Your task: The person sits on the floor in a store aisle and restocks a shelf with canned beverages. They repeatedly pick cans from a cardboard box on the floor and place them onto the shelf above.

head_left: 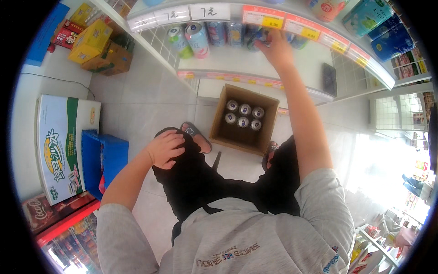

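Note:
My right hand point(277, 49) reaches onto the shelf under the price strip, its fingers closed round a dark blue can point(263, 34); the strip partly hides the fingertips. Other blue cans point(235, 34) stand in a row to the left of it, beside a pink and blue can point(197, 40) and a green can point(180, 42). Below the shelf, an open cardboard box point(218, 112) sits on the floor between my feet. Several silver-topped cans point(244, 109) stand upright in its far half. My left hand point(168, 148) lies on my left knee, fingers spread, holding nothing.
A black phone-like slab point(329, 79) lies at the shelf's right end. To my left are a blue bin point(114, 157), a large white and green carton point(61, 146) and stacked yellow boxes point(91, 41). Packaged goods point(367, 18) fill the upper shelf. A lower shelf edge point(232, 77) runs behind the box.

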### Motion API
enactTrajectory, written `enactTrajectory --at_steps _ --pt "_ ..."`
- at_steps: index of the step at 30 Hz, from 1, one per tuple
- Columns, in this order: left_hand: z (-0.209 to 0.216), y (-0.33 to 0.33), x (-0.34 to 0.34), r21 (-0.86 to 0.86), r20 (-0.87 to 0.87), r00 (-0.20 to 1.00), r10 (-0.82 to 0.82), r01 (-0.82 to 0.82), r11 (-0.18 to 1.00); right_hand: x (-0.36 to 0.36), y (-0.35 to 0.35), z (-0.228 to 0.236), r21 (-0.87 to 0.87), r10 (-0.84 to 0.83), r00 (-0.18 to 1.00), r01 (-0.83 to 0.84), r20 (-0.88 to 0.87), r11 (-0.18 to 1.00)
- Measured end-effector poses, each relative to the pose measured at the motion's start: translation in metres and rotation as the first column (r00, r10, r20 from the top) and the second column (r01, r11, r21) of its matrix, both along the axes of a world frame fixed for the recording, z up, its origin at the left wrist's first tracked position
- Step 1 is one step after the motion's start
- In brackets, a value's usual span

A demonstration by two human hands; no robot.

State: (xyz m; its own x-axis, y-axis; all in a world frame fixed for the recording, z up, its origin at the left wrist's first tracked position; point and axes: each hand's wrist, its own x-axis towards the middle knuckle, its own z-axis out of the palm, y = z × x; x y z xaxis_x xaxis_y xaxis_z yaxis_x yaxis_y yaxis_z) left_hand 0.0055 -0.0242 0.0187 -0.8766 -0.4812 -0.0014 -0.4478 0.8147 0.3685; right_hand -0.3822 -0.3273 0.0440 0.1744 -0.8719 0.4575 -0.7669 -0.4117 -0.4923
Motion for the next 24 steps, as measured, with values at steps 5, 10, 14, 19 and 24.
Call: enactTrajectory --at_steps 5,10,14,19,24 --pt "-0.003 0.002 0.002 -0.009 0.003 1.0 0.01 -0.01 1.0 0.006 0.023 0.036 0.049 0.084 0.989 -0.079 -0.122 0.996" --pt "-0.004 0.0 0.0 -0.008 0.007 1.0 0.008 -0.008 1.0 0.008 0.063 0.085 0.125 0.39 0.914 -0.376 -0.115 0.918" --pt "-0.001 0.001 0.0 -0.003 0.012 1.0 0.01 -0.01 1.0 0.031 0.089 0.089 0.37 0.679 0.726 -0.604 -0.11 0.706" --pt "0.003 0.004 0.002 -0.001 -0.006 1.0 0.017 -0.017 1.0 0.064 0.129 0.056 0.618 0.819 0.541 -0.581 -0.192 0.529" --pt "0.002 0.002 -0.002 -0.015 -0.001 1.0 0.016 -0.016 1.0 0.079 0.155 -0.011 0.732 0.895 0.325 -0.521 -0.306 0.439"
